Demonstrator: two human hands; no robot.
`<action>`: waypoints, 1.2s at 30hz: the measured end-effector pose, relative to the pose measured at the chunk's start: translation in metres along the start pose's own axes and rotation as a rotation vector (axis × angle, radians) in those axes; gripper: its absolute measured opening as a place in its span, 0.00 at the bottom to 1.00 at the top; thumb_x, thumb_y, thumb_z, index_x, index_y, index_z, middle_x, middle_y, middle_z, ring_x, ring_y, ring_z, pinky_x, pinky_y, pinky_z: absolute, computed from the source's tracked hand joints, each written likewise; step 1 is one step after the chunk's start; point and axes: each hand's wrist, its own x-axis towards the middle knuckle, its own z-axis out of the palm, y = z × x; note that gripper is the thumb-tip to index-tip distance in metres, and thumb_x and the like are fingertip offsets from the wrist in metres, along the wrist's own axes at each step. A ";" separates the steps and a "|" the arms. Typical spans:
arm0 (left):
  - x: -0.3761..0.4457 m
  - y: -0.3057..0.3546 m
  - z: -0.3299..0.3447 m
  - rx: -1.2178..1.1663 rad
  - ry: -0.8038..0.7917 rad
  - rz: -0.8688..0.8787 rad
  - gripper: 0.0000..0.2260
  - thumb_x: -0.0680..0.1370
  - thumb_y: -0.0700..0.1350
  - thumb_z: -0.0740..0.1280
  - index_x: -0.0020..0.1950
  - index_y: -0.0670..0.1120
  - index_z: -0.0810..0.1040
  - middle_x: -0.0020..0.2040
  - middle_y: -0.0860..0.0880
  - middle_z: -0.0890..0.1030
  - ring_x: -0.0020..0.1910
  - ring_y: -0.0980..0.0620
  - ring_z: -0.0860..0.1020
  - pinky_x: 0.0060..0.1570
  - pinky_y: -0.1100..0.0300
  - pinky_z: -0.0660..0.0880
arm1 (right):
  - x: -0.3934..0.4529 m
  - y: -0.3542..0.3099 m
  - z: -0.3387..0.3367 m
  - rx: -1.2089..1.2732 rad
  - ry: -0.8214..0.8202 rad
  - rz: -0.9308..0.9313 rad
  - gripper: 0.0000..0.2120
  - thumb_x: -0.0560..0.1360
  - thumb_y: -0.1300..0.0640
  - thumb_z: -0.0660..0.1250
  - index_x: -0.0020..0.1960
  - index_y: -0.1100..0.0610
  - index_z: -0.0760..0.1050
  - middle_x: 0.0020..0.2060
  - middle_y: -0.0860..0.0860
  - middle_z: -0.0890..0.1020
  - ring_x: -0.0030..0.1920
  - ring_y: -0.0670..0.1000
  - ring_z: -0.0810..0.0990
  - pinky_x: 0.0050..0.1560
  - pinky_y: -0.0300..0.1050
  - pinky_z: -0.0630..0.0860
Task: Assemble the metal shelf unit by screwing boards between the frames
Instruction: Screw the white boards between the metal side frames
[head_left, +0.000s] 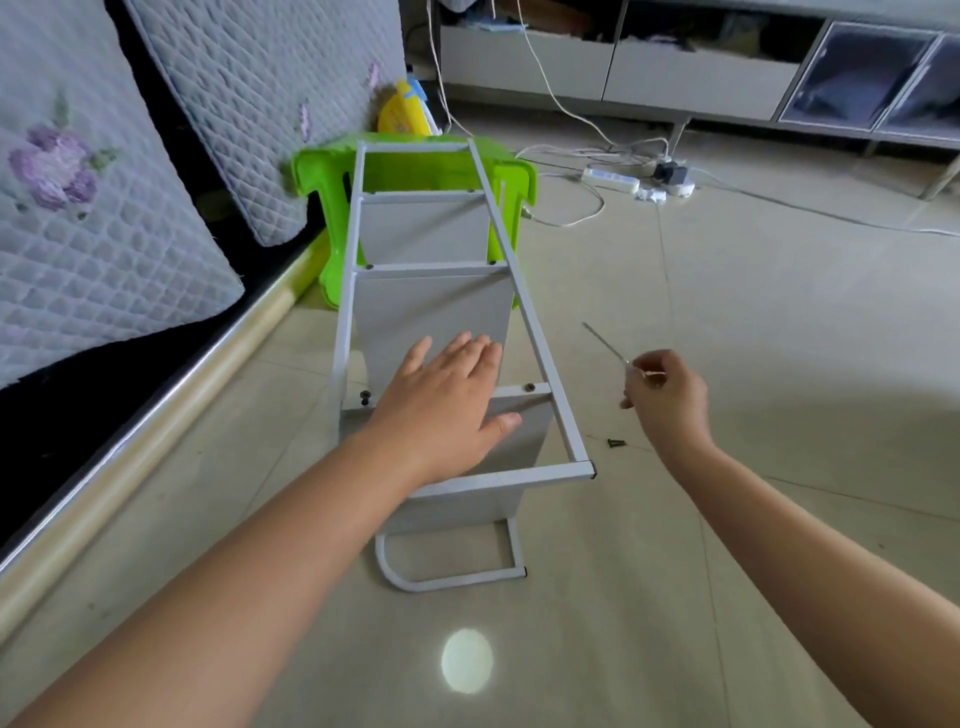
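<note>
Two forearms reach over a tiled floor (779, 312) toward a white metal shelf unit (431, 322).

The left hand (447, 400) lies flat, fingers straight, on the unit's upper frame and a board. Right of the unit, the right hand (665, 395) pinches a thin screwdriver (605, 343). A loose screw (616, 443) lies near the unit's right corner; its far end leans against a green stool (415, 166).

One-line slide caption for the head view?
Left hand presses flat on the shelf unit lying on the floor; right hand grips a screwdriver.
</note>
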 end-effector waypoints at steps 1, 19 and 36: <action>-0.002 -0.007 -0.001 0.018 0.035 -0.023 0.29 0.81 0.57 0.49 0.77 0.45 0.42 0.77 0.49 0.43 0.76 0.53 0.43 0.73 0.52 0.40 | -0.001 -0.015 -0.001 0.083 0.047 -0.059 0.04 0.76 0.62 0.60 0.45 0.55 0.72 0.42 0.56 0.79 0.27 0.39 0.78 0.28 0.31 0.70; -0.043 -0.079 -0.004 -0.304 0.303 -0.178 0.09 0.76 0.48 0.66 0.53 0.49 0.82 0.49 0.49 0.80 0.53 0.50 0.76 0.51 0.57 0.72 | -0.061 -0.125 0.030 0.438 -0.242 -0.527 0.16 0.73 0.68 0.67 0.43 0.46 0.69 0.32 0.45 0.77 0.27 0.42 0.77 0.35 0.35 0.75; -0.057 -0.091 0.019 -0.455 0.070 -0.109 0.28 0.81 0.51 0.55 0.77 0.45 0.47 0.76 0.58 0.42 0.75 0.60 0.44 0.69 0.69 0.46 | -0.071 -0.139 0.042 0.141 -0.336 -1.028 0.12 0.73 0.52 0.60 0.47 0.60 0.74 0.34 0.40 0.75 0.37 0.44 0.77 0.39 0.27 0.73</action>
